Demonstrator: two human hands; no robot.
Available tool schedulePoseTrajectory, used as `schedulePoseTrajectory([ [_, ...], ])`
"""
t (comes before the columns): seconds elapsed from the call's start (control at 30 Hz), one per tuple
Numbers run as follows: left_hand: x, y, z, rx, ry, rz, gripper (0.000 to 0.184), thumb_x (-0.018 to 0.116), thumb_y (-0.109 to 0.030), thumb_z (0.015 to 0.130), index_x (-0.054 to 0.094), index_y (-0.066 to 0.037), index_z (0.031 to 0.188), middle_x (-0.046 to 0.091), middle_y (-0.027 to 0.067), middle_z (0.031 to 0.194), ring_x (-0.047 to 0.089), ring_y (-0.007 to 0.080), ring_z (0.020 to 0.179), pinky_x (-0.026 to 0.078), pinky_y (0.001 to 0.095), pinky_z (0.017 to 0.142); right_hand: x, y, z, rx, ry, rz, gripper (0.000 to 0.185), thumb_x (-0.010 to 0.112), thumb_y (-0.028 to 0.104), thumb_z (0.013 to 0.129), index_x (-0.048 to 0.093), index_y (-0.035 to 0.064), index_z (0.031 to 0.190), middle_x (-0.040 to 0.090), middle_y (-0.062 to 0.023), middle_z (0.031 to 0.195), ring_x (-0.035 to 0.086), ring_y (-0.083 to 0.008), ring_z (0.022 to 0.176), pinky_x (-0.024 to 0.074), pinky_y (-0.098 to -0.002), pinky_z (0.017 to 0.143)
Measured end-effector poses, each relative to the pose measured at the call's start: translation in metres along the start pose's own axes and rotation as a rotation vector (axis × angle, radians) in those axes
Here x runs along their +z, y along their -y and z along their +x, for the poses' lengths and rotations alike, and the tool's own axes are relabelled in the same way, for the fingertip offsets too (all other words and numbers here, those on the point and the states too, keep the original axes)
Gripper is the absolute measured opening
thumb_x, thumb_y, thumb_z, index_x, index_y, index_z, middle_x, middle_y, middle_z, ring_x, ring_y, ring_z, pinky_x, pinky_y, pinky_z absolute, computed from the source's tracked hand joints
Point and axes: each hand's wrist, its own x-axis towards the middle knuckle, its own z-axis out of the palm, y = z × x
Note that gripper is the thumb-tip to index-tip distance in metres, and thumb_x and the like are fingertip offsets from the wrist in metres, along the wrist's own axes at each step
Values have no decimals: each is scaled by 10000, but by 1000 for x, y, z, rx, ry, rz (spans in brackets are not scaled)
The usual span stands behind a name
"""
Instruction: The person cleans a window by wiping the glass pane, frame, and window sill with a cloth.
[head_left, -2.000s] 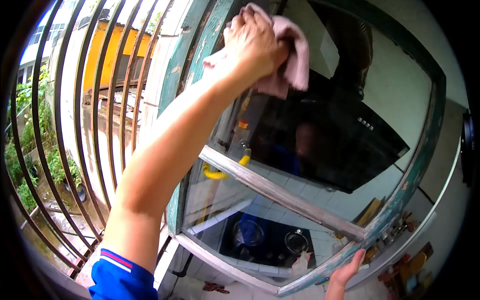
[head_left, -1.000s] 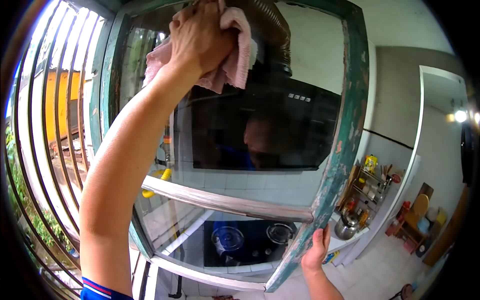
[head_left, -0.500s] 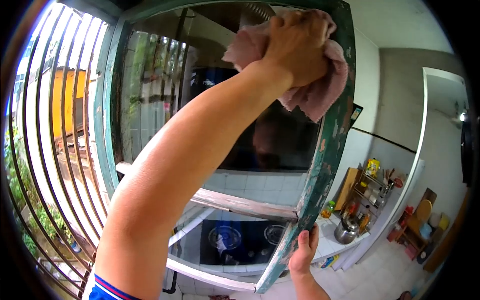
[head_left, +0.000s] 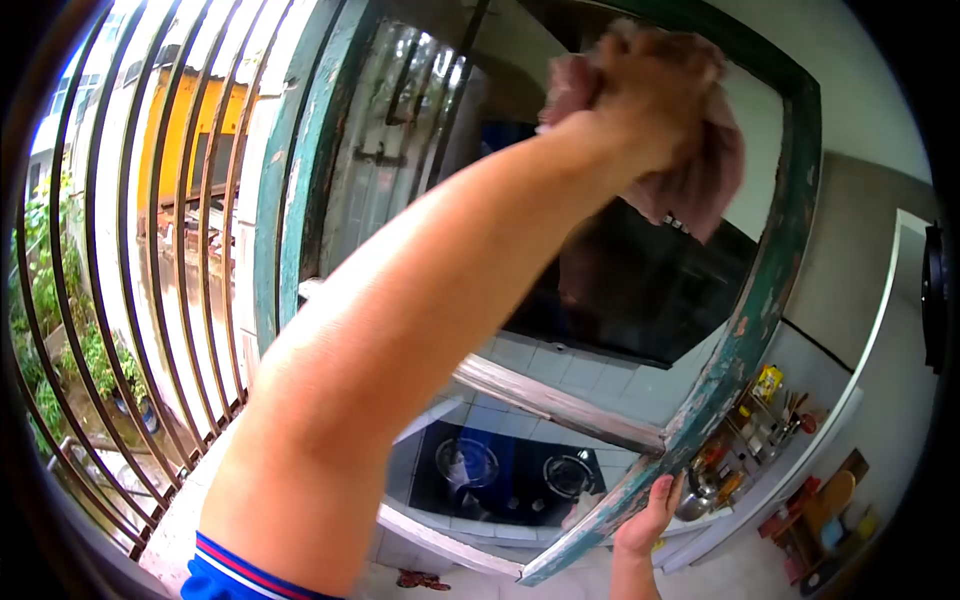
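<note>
My left hand [head_left: 650, 105] is closed on a pink cloth [head_left: 722, 170] and presses it against the upper glass pane of a window sash. Motion blurs its fingers. The sash has a worn green frame [head_left: 735, 340] with peeling paint and a pale crossbar [head_left: 560, 405]. Near the sash's lower right corner, my right hand [head_left: 643, 522] grips the frame's edge, thumb up, its other fingers partly hidden. Through the glass show a black range hood [head_left: 640, 300] and a black stove [head_left: 510, 480] with two burners.
Metal window bars [head_left: 180, 240] stand at the left, with plants [head_left: 105, 365] and a yellow wall [head_left: 190, 130] beyond. At the right are a rack of kitchen items [head_left: 765, 425], a metal pot [head_left: 697, 495] and a wooden stand [head_left: 825, 505].
My left hand and the cloth have swept from the pane's upper left to its upper right, then slightly back left. My right hand stays at the frame. The view has shifted and tilted.
</note>
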Motion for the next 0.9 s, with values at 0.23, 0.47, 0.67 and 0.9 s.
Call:
schedulePoseTrajectory([
  [0.23, -59, 168, -58, -298, 71, 37, 456, 458, -169, 896, 504, -106, 1345, 615, 258, 1146, 577, 461, 1071, 466, 518, 905, -4, -5, -1, -20, -15, -27, 586, 517, 360, 998, 369, -6, 1431, 478, -93, 1368, 447, -216, 1231, 317, -344, 1058],
  [0.47, -84, 199, -56, -531, 227, 99, 415, 502, -261, 904, 444, -97, 1280, 610, 310, 1053, 584, 511, 990, 476, 580, 834, -5, -4, -2, -47, 23, -28, 543, 516, 342, 1000, 408, 8, 1413, 489, -80, 1354, 456, -203, 1216, 331, -332, 1040],
  [0.67, -19, 224, -74, -292, 128, 260, 617, 565, -247, 902, 364, -200, 1483, 494, 188, 1416, 460, 398, 1290, 388, 527, 1012, 11, 6, -2, -10, -36, 22, 516, 650, 415, 908, 482, 18, 1192, 528, -34, 1063, 477, -138, 956, 381, -276, 879],
  [0.9, -23, 28, -44, -25, 42, -81, 564, 599, -109, 807, 511, -211, 1355, 508, 176, 1349, 476, 420, 1210, 351, 511, 1011, 7, 8, 1, -3, 31, 12, 522, 647, 427, 914, 481, 9, 1181, 528, -35, 1053, 461, -124, 937, 365, -262, 879],
])
